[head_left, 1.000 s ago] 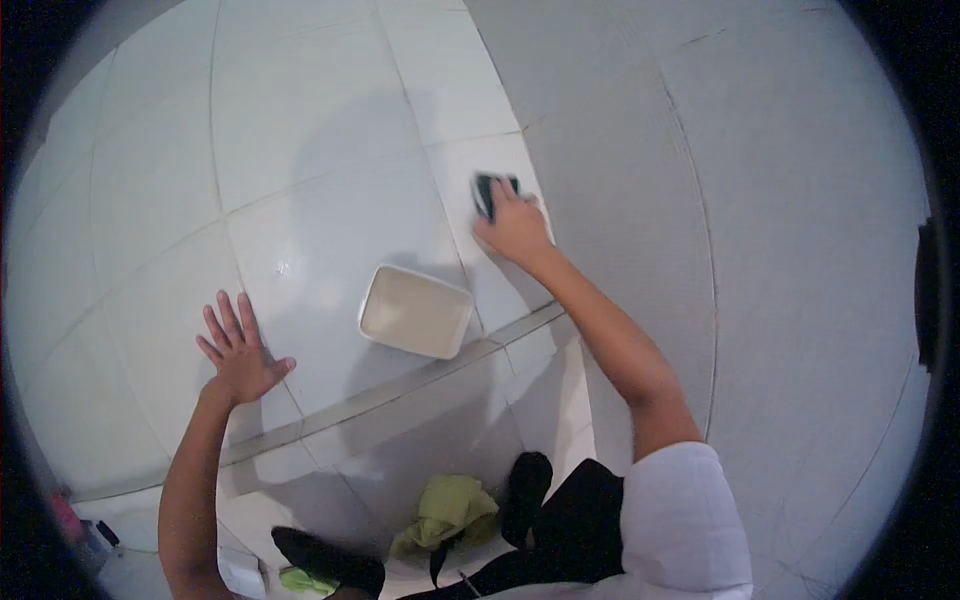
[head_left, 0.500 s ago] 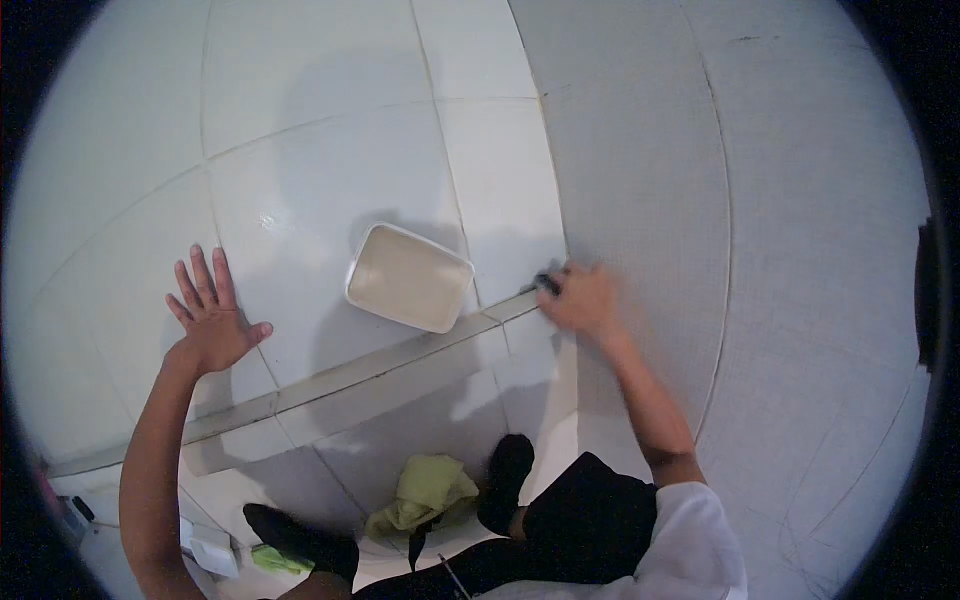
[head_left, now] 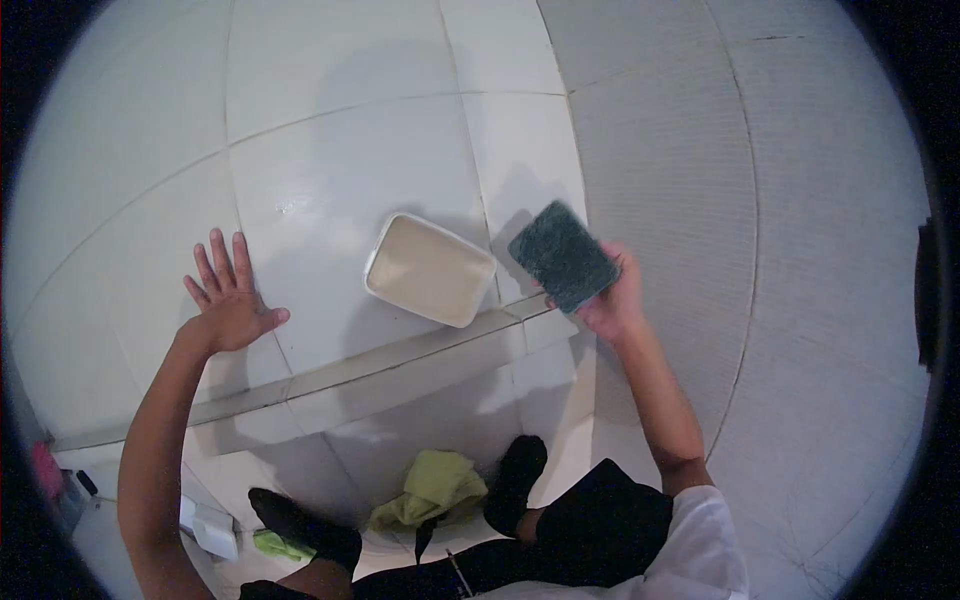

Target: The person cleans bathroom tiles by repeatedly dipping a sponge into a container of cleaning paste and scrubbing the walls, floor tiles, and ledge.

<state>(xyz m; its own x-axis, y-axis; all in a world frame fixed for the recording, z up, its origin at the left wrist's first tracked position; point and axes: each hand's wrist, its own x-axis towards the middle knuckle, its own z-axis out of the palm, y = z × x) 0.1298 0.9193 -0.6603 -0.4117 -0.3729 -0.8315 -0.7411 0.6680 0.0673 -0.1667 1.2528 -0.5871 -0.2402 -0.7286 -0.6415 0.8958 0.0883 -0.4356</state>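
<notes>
My right hand (head_left: 618, 295) grips a dark green scouring pad (head_left: 564, 256) by its lower right side. The pad's broad rough face is turned up toward me, near the corner where the tiled surface meets the grey wall. My left hand (head_left: 230, 305) lies flat on the white tiles (head_left: 330, 190) with its fingers spread, holding nothing. Between my hands stands a white-rimmed rectangular tub (head_left: 430, 270), showing cloudy beige contents. It rests on the tiles just behind the ledge edge.
A ledge edge (head_left: 400, 360) runs across in front of me. The grey textured wall (head_left: 670, 200) rises at the right. Below, a yellow-green cloth (head_left: 435, 485) lies between my feet, and a white object (head_left: 210, 530) sits at lower left.
My right hand has come up from the ledge corner and turned over, so the scouring pad's broad face now shows. My left hand stays flat on the tiles. The view has shifted slightly.
</notes>
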